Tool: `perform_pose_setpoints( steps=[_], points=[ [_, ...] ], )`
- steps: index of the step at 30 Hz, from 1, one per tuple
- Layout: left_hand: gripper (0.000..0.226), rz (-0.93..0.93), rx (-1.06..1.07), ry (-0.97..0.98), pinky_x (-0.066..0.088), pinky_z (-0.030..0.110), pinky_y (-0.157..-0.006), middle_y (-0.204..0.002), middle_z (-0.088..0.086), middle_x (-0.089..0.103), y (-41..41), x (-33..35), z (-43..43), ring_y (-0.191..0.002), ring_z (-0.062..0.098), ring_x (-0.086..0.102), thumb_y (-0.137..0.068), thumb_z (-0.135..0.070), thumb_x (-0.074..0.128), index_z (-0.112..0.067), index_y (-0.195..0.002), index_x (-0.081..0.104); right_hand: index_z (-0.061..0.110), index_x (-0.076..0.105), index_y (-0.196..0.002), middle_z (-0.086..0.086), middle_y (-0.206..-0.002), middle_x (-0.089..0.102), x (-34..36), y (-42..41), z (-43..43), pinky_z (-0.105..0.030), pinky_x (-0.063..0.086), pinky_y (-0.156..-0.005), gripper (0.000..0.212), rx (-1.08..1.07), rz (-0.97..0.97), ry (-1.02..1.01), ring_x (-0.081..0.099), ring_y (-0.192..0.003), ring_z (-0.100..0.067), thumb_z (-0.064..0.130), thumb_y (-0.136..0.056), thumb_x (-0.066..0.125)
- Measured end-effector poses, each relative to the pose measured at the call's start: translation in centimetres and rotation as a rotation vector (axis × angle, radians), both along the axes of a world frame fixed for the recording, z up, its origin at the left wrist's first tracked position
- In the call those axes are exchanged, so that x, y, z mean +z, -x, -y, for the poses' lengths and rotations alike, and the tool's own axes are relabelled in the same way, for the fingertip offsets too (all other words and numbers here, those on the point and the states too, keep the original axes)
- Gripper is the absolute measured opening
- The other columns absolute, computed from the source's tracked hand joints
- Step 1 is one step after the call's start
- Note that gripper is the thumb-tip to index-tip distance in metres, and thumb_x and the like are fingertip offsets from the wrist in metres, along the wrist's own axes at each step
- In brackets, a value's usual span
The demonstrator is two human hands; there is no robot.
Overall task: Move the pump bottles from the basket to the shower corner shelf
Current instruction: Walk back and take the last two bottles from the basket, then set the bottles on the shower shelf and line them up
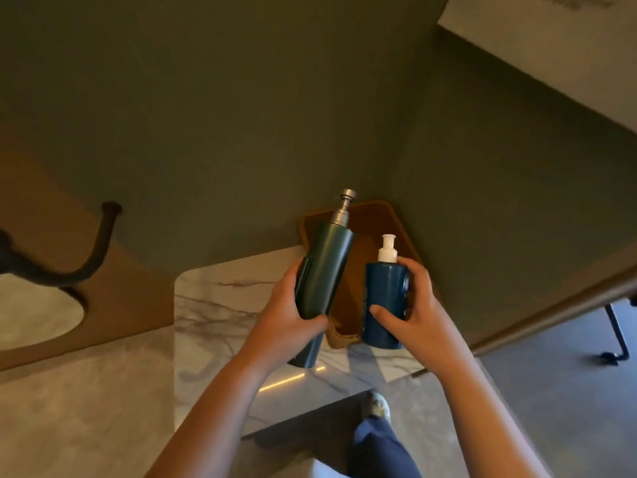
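I see the left hand (286, 315) wrapped tightly around a tall green bottle (327, 270) with a metal pump. The bottle is tilted, its top leaning away from the palm. The right hand (417, 305) curls around a shorter blue bottle (384, 301) with a white pump, held upright. Between and just beyond both hands, a brown basket (372, 222) sits on a marble counter (220, 305).
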State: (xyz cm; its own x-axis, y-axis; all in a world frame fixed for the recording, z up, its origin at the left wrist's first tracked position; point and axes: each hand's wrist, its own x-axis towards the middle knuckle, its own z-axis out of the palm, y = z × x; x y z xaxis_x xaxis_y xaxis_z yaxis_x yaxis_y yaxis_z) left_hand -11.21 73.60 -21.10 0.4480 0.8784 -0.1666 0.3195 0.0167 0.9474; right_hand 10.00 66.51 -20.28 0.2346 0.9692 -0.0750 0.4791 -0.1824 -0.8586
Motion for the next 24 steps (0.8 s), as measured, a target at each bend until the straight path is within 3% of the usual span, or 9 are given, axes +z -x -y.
perform_pose_setpoints(
  steps=[4,7,13,20,24],
  points=[
    [0.08,0.001,-0.182,0.028,0.046,0.012,-0.065,-0.118,-0.027,0.045,-1.9,-0.1,1.3,-0.103,-0.005,0.052,-0.074,-0.034,0.071,-0.073,-0.12,0.019,0.055,0.019,-0.131,0.025,-0.112,0.05,0.1,-0.3,5.2,-0.025,0.058,-0.07,0.078,-0.189,0.028,0.027,0.062,-0.092,-0.001,0.045,-0.073,0.071],
    [0.081,0.014,-0.344,0.05,0.045,0.006,-0.06,-0.12,-0.026,0.044,-4.5,0.0,3.0,-0.102,-0.006,0.052,-0.074,-0.03,0.071,-0.075,-0.116,0.019,0.056,0.019,-0.13,0.029,-0.11,0.047,0.1,-1.2,9.7,-0.02,0.056,-0.064,0.077,-0.35,0.022,0.027,0.063,-0.09,0.0,0.043,-0.074,0.07],
    [0.08,0.028,-0.619,0.047,0.046,0.006,-0.066,-0.113,-0.028,0.05,-9.7,0.8,8.6,-0.102,-0.007,0.054,-0.065,-0.032,0.068,-0.072,-0.118,0.024,0.06,0.017,-0.127,0.035,-0.107,0.043,0.2,-1.9,19.6,-0.017,0.054,-0.056,0.076,-0.634,-0.009,0.025,0.062,-0.086,0.002,0.043,-0.075,0.07],
    [0.083,0.01,-0.887,0.016,0.05,0.024,-0.083,-0.121,-0.011,0.051,-15.1,1.2,18.0,-0.105,0.005,0.057,-0.065,-0.028,0.068,-0.063,-0.127,0.025,0.061,0.019,-0.125,0.037,-0.107,0.042,1.4,-1.2,31.5,-0.009,0.049,-0.052,0.074,-0.912,-0.028,-0.054,0.058,-0.085,0.011,0.038,-0.076,0.071],
    [0.086,0.004,-1.047,0.003,0.045,0.011,-0.072,-0.117,-0.027,0.051,-16.9,1.6,26.3,-0.098,-0.012,0.055,-0.069,-0.025,0.069,-0.073,-0.12,0.018,0.058,0.019,-0.127,0.036,-0.11,0.041,1.8,0.6,40.0,-0.008,0.049,-0.054,0.075,-1.053,-0.008,-0.061,0.056,-0.089,0.006,0.037,-0.077,0.071]
  ],
)
